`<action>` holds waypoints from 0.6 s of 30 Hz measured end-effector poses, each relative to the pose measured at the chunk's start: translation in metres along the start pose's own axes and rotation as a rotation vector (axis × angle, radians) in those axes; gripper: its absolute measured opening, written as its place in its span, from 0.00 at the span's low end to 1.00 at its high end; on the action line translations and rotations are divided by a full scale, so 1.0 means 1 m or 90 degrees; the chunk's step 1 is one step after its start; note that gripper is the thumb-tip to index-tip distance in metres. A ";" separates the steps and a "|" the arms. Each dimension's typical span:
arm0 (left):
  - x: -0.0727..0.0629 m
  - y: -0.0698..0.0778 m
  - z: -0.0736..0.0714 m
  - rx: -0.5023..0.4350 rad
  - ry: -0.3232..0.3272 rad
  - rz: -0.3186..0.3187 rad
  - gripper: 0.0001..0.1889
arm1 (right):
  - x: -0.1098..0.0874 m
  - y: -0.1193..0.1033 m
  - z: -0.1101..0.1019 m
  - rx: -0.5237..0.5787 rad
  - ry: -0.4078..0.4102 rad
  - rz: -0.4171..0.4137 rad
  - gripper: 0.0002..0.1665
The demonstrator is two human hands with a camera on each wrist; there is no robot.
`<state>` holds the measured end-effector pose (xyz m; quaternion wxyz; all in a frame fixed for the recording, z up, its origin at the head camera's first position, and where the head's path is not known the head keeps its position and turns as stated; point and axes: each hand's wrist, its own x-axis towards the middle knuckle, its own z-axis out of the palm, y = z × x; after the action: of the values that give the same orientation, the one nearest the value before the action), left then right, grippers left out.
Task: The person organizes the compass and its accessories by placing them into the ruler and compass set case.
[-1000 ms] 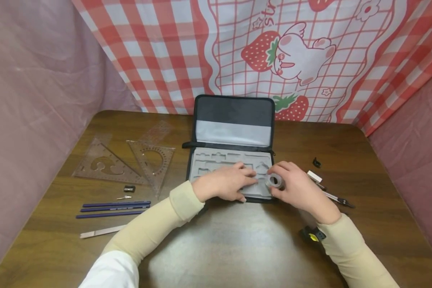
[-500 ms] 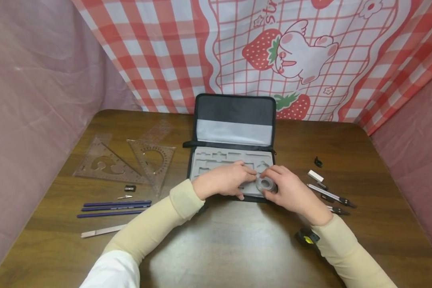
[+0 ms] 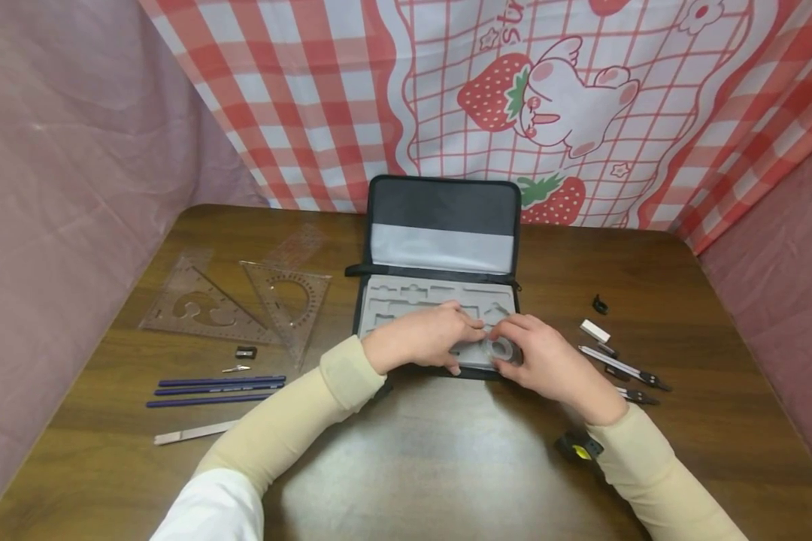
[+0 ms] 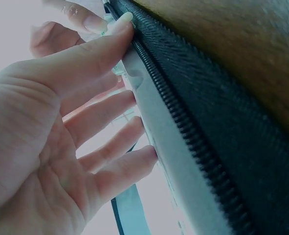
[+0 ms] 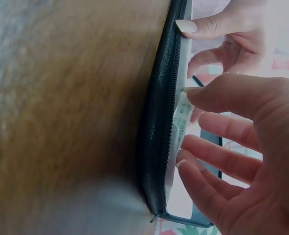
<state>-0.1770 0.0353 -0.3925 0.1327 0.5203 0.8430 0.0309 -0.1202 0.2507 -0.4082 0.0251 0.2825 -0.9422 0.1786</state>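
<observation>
A zip case (image 3: 443, 203) lies unfolded on the table, its grey moulded tray (image 3: 392, 304) full of shaped recesses. My right hand (image 3: 541, 361) holds a small clear ring-shaped roll (image 3: 500, 349), like tape, down at the tray's right front part. In the right wrist view the roll (image 5: 182, 116) shows green print on its side, with the thumb on one edge and fingers around the other. My left hand (image 3: 426, 338) rests across the tray with its fingers extended, fingertips close beside the roll. The left wrist view shows its thumb (image 4: 105, 49) by the zip edge.
To the left lie two clear set squares (image 3: 199, 304), a sharpener (image 3: 246, 352), blue pencils (image 3: 216, 391) and a pale flat strip (image 3: 192, 433). To the right are an eraser (image 3: 595, 330), a black clip (image 3: 600, 303) and compasses (image 3: 622, 367). A patterned curtain (image 3: 311, 98) hangs behind.
My right hand has brought the roll leftward and slightly down onto the tray's front right, exposing the compasses; in the last half second it barely moves. My left hand stays on the tray.
</observation>
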 end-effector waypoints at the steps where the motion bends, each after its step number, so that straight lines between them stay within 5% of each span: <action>1: 0.000 0.000 0.000 0.001 -0.001 0.002 0.40 | 0.000 0.000 0.000 0.001 -0.001 0.001 0.20; 12: 0.000 0.000 0.001 0.018 -0.011 0.007 0.38 | 0.000 0.002 -0.004 -0.002 -0.004 -0.039 0.18; 18: -0.002 -0.002 0.000 0.048 -0.004 0.041 0.36 | 0.000 0.001 -0.004 0.001 -0.014 -0.045 0.17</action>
<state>-0.1773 0.0323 -0.3928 0.1144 0.5518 0.8261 0.0020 -0.1211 0.2524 -0.4050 0.0208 0.3177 -0.9316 0.1757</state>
